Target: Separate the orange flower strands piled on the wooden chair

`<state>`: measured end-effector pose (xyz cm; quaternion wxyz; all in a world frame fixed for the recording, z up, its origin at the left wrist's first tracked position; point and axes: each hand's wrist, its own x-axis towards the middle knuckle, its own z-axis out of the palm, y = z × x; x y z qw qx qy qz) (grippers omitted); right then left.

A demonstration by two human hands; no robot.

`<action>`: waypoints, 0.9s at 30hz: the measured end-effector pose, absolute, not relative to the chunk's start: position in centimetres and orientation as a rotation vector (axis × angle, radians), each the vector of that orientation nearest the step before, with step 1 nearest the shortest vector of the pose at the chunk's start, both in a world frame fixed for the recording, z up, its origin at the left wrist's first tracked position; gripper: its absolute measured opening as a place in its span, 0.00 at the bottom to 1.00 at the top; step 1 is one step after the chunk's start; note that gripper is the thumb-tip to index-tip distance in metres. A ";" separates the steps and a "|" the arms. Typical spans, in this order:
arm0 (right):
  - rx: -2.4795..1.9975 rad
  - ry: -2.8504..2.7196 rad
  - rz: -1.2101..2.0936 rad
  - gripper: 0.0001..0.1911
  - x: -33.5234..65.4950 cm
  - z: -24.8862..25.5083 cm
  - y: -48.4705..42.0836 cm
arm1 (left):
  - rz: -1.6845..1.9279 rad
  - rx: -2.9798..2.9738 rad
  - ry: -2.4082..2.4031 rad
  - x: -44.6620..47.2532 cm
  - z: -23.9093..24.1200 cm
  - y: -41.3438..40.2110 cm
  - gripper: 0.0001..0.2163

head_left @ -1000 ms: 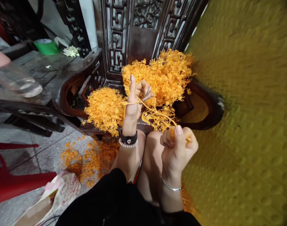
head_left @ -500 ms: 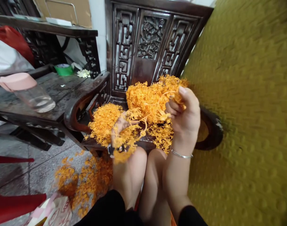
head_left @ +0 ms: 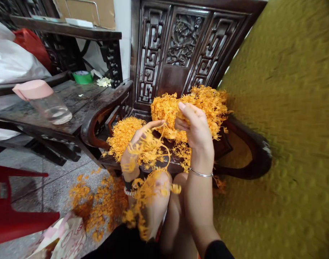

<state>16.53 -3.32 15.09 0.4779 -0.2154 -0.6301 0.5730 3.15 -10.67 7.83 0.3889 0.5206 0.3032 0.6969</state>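
A long, curly orange plastic flower sprig (head_left: 168,154) dangles in front of my knees, its lower part blurred. My left hand (head_left: 134,149) is closed on its upper stem, index finger stretched out and the other fingers mostly hidden behind the orange pieces. To the right, my right hand (head_left: 197,126) is closed, thumb pressed on the curled fingers, with bits of orange plastic showing in its grip. Behind both hands, a big heap of orange plastic sprigs (head_left: 213,104) lies on the dark wooden chair seat. A smaller orange pile (head_left: 124,135) sits left of it.
The carved chair back (head_left: 172,77) rises behind the heap. Left stands a side table with a pink-lidded bottle (head_left: 49,100) and green tape (head_left: 82,77). Orange scraps (head_left: 105,205) litter the floor beside a red stool (head_left: 18,219) and a bag (head_left: 64,237). A yellow-green textured surface (head_left: 283,136) borders the right.
My right hand has moved left, closer to my left hand. The sprig hangs lower, down past my knee. The view has shifted slightly, so the furniture appears further right.
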 end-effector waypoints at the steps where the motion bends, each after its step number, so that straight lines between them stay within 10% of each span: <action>1: -0.517 -1.548 1.390 0.24 16.1 14.9 -3.5 | 1.731 1.353 0.774 3.3 8.1 -10.7 0.28; 7: -0.588 -1.629 1.514 0.19 14.8 13.6 -4.3 | 1.964 0.990 0.955 5.3 9.0 -10.0 0.09; 16: -0.747 -1.549 1.908 0.16 18.6 11.5 -7.7 | 1.236 1.167 0.855 5.1 6.0 -15.8 0.21; 27: -0.832 -1.576 2.083 0.15 12.3 8.4 -6.2 | 1.578 0.561 0.874 5.6 3.2 -19.4 0.21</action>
